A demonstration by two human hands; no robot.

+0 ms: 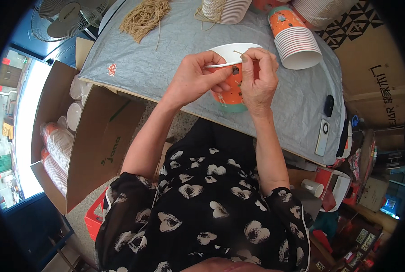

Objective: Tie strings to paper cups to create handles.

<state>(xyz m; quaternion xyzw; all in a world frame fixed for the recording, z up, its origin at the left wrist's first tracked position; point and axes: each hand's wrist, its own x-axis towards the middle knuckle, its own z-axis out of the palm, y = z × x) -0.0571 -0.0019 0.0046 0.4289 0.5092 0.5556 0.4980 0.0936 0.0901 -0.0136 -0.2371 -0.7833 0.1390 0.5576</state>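
Note:
An orange paper bucket (232,96) with a white rim and a green base band stands near the table's front edge, its white inside partly visible. The fingers of my left hand (198,76) are closed on its rim from the left. On the right side of the rim, my right hand (260,75) pinches a thin tan cord (237,52), whose end sticks out past the thumb. Part of the cord is hidden by my fingers, so I cannot see how it runs through or along the bucket wall.
A bundle of tan cords (145,18) lies at the far left of the grey-covered table (134,63). Stacked paper buckets (297,43) lie at the far right; another stack (225,10) has cords on it. A phone (322,137) rests near the right edge. A cardboard box (93,140) stands left.

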